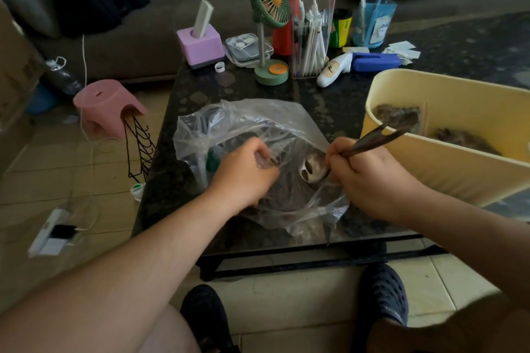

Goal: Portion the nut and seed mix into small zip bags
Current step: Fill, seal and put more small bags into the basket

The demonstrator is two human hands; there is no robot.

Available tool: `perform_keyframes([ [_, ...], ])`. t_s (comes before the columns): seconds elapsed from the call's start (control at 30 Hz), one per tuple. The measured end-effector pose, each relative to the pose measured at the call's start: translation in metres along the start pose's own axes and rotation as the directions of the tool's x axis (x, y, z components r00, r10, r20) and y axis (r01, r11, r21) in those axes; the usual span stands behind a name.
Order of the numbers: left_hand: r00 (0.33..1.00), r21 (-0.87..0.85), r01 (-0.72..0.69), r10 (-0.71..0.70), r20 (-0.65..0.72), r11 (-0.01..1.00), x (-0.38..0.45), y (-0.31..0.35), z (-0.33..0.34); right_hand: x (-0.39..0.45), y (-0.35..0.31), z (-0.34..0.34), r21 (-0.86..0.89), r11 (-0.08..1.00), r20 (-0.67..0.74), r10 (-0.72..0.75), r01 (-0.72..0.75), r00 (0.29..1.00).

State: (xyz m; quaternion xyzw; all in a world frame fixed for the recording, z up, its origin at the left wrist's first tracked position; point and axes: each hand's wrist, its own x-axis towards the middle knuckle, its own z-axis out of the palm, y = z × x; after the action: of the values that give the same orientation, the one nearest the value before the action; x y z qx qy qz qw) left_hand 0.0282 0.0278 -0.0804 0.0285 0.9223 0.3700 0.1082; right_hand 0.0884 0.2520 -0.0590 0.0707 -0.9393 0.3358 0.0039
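Just below frame centre, the left hand [243, 172] pinches something small, likely a zip bag's mouth, inside the big clear plastic bag [252, 129] on the tabletop [177, 180]. The right hand [370, 178] grips a spoon [314, 169], its bowl just right of the left fingers and its handle slanting to the upper right. Beyond, at the right edge, filled bags lie in a yellow tub [447, 169].

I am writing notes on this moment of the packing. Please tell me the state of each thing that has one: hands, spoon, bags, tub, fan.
Left hand: pinches the clear plastic.
Right hand: grips the spoon handle.
Spoon: bowl inside the big bag, a few seeds on it.
Big plastic bag: open, crumpled, lying on the table.
Yellow tub: open, holds filled small bags.
Green fan: upright; running or not, cannot tell.
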Motion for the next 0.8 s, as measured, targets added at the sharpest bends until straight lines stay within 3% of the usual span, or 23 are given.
perform_keyframes([
  [0.07, 0.998, -0.044, 0.044, -0.046, -0.033, 0.998, 0.005, -0.002, -0.003, 0.004, -0.003, 0.000, 0.089, 0.996, -0.051, 0.023, -0.019, 0.998],
  [0.2, 0.997, 0.053, 0.075, -0.074, -0.019, 0.996, 0.012, -0.006, -0.002, 0.015, -0.016, 0.008, 0.161, 0.987, -0.102, -0.010, 0.026, 0.995],
  [0.33, 0.997, 0.198, 0.074, -0.068, -0.036, 0.977, 0.014, -0.004, 0.006, 0.028, -0.016, 0.020, 0.082, 0.995, -0.073, -0.044, 0.050, 0.996],
  [0.43, 0.998, 0.284, 0.053, -0.045, -0.031, 0.957, 0.014, 0.002, 0.008, 0.030, -0.013, 0.026, -0.105, 0.990, 0.024, -0.093, 0.095, 0.995],
  [0.6, 0.997, 0.364, 0.073, -0.066, -0.031, 0.929, 0.020, 0.007, 0.009, 0.028, -0.012, 0.026, -0.217, 0.961, 0.022, -0.171, 0.172, 0.985],
  [0.73, 0.998, 0.385, 0.055, -0.048, -0.028, 0.921, 0.023, 0.006, 0.011, 0.027, -0.011, 0.030, -0.217, 0.958, 0.016, -0.190, 0.189, 0.982],
  [0.8, 0.999, 0.378, 0.037, -0.021, -0.048, 0.925, 0.022, 0.005, 0.012, 0.029, -0.014, 0.030, -0.074, 0.995, -0.028, -0.069, 0.067, 0.997],
])
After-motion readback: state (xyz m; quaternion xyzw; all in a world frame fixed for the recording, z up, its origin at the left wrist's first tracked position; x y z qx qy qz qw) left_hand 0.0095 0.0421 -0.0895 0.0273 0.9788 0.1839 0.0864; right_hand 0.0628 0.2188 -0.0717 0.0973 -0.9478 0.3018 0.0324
